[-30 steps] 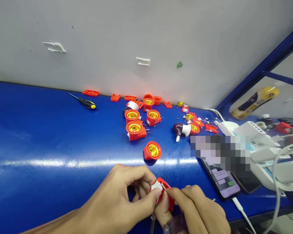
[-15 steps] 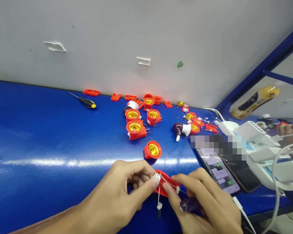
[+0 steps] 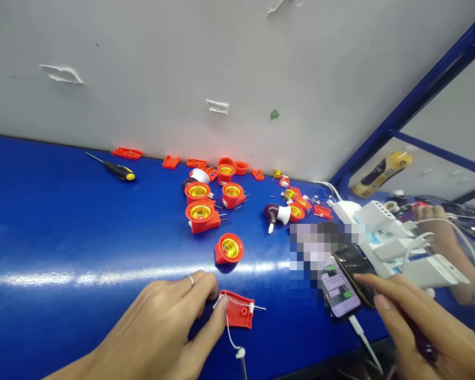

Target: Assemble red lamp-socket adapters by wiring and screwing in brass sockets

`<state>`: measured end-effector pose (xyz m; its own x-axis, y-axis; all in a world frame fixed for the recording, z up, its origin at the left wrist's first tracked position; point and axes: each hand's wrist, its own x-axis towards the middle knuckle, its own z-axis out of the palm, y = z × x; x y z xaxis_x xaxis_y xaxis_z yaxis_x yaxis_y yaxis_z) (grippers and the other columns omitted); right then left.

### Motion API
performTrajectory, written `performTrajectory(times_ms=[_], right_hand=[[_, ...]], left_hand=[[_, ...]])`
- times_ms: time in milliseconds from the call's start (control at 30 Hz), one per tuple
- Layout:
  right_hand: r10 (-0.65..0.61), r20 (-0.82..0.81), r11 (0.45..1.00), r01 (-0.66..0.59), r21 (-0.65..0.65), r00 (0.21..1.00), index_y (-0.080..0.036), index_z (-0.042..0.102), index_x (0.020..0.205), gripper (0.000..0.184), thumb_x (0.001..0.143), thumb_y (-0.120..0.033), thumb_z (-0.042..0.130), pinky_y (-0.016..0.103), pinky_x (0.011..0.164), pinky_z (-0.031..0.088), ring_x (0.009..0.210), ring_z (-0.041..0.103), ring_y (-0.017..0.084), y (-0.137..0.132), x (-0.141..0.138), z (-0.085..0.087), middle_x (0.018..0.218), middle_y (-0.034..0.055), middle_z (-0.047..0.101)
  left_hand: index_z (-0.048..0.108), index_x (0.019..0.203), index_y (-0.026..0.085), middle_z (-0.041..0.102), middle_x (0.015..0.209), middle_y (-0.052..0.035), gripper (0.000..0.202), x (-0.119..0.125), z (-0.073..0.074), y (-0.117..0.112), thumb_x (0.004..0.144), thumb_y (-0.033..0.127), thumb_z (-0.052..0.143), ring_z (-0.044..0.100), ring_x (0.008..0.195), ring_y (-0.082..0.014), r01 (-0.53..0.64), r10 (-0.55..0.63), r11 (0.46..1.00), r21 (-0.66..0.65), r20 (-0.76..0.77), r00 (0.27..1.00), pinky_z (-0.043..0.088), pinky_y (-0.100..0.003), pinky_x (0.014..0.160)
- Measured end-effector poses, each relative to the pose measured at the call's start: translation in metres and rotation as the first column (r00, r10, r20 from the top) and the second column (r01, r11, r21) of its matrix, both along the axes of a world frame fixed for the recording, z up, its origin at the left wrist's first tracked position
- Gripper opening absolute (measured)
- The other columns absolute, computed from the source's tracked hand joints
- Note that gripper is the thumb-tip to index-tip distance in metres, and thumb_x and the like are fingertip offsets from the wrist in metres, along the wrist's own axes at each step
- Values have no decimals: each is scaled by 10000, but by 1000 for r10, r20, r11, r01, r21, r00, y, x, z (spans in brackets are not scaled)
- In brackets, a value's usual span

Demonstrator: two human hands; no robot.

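Note:
My left hand (image 3: pixel 166 322) rests on the blue table (image 3: pixel 63 232), fingers curled, with thumb and fingertips pinching the left end of a flat red socket part (image 3: pixel 237 312). A spring runs along the top of the part and a thin white wire (image 3: pixel 233 342) hangs from it. My right hand (image 3: pixel 423 322) is off to the right. Its forefinger points at a lit phone (image 3: pixel 338 287), and its other fingers wrap a dark tool handle (image 3: pixel 421 340). A single red lamp socket (image 3: pixel 229 248) with a brass thread lies just beyond the part.
Several red sockets (image 3: pixel 200 214) and loose red pieces lie near the wall, with a yellow-and-black screwdriver (image 3: pixel 116 170) to their left. White power strips (image 3: pixel 383 227), a dark second phone (image 3: pixel 354 264) and a charging cable (image 3: pixel 364 343) crowd the right. Another person's hand (image 3: pixel 435 216) works at the far right.
My right hand has let go of the red part and swung right to the phone. The part now lies on the table under my left fingers. The view has shifted slightly right.

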<state>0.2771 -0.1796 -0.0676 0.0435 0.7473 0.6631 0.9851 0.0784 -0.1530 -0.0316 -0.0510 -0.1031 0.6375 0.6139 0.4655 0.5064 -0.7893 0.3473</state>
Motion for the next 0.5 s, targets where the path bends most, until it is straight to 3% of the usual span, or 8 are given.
performTrajectory(times_ms=[100,233,500], right_hand=[[141,66,988,-136,-74,988,-231,741,1140,249,1012,-236,527,150,633,552,750,729,107,-3,23,-2,928,46,680],[149,144,987,-140,-74,978,-218,746,1133,260,1000,-193,524,105,560,506,643,684,51,-4,35,-15,909,32,618],[163,220,986,-149,-80,962,-196,733,1105,257,1017,-189,492,113,538,503,599,690,50,-1,39,-27,896,34,606]], left_hand=[[519,902,245,595,655,57,117,-1,1,1,1010,210,496,592,534,-159,0,0,1000,11,25,1000,387,-314,544],[551,1025,250,658,776,33,97,-1,1,1,1009,184,482,640,637,-169,-13,11,999,31,70,997,437,-320,626],[564,1091,281,706,892,42,109,-3,-6,1,1019,227,504,701,765,-156,-49,51,998,-34,60,997,472,-312,729]])
